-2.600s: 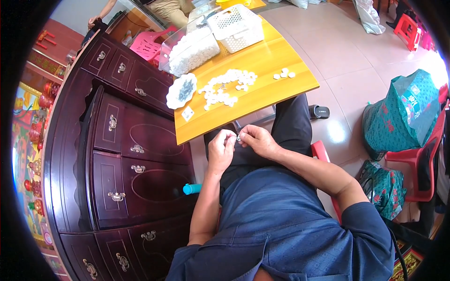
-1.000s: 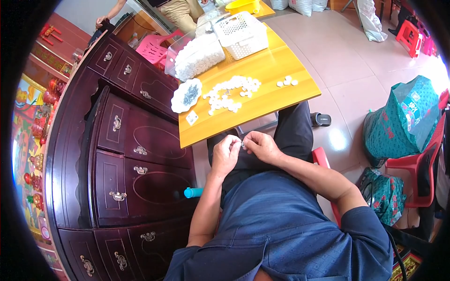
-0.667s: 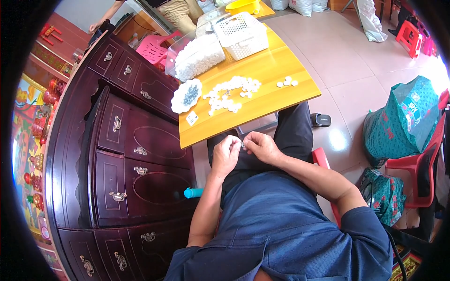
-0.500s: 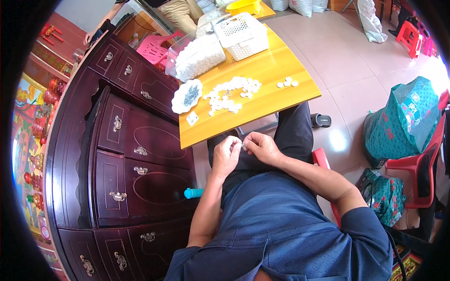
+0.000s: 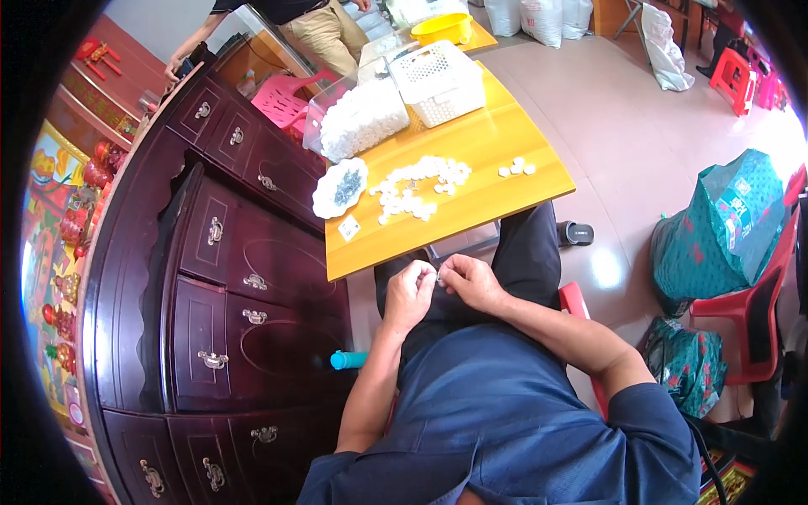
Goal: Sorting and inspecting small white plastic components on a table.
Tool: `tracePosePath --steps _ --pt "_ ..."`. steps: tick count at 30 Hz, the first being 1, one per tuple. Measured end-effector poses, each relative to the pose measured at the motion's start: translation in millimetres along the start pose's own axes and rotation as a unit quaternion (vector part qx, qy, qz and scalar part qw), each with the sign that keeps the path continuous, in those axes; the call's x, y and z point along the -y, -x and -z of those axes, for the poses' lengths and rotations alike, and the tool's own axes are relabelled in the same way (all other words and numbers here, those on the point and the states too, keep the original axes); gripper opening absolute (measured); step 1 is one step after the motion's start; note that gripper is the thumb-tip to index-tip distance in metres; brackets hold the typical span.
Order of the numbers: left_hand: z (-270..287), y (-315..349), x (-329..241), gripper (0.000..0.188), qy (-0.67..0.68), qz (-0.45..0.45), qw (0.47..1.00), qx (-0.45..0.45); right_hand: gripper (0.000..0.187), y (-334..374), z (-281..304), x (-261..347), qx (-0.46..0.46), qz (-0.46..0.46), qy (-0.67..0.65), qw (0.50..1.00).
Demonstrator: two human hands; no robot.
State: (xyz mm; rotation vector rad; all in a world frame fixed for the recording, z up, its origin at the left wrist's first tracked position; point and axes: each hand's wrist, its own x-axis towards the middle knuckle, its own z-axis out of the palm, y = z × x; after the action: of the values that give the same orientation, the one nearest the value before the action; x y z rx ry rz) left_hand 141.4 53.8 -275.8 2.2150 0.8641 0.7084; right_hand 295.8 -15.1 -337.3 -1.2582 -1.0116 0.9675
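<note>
Above my lap, just off the table's near edge, my left hand and my right hand meet fingertip to fingertip. Both are closed in a pinch around a tiny pale piece, mostly covered by the fingers and too small to name. Beyond them on the yellow wooden table lies a loose spread of small white round pieces. Several more white pieces sit apart at the right. A white scalloped dish holds small dark grey bits, and a small white square card lies beside it.
A clear bin heaped with white pieces and a white perforated basket stand at the table's far end. A dark wooden cabinet flanks my left. Teal bags and a red chair are right. A person stands behind the table.
The view has shifted slightly, so the table sits lower. My hands stay together, fingers slightly moved. More of the person at the back has come into view.
</note>
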Motion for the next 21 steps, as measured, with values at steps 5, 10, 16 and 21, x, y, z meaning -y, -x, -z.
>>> tracePosePath --steps 5,10,16,21 --pt "-0.9 -0.5 1.6 0.006 -0.006 -0.015 1.0 -0.012 0.016 -0.3 -1.0 -0.8 -0.005 0.012 0.003 1.0" --pt "-1.6 0.1 -0.1 0.005 0.004 -0.018 1.0 -0.013 0.016 0.1 -0.1 -5.1 -0.001 0.009 0.0 1.0" --pt "-0.5 0.2 0.8 0.006 -0.006 -0.03 0.999 -0.018 0.016 2.6 -0.2 1.7 0.011 -0.001 -0.004 1.0" --pt "-2.9 -0.9 2.5 0.006 -0.004 -0.03 0.999 -0.017 0.016 4.1 2.2 4.4 0.013 -0.002 -0.008 1.0"
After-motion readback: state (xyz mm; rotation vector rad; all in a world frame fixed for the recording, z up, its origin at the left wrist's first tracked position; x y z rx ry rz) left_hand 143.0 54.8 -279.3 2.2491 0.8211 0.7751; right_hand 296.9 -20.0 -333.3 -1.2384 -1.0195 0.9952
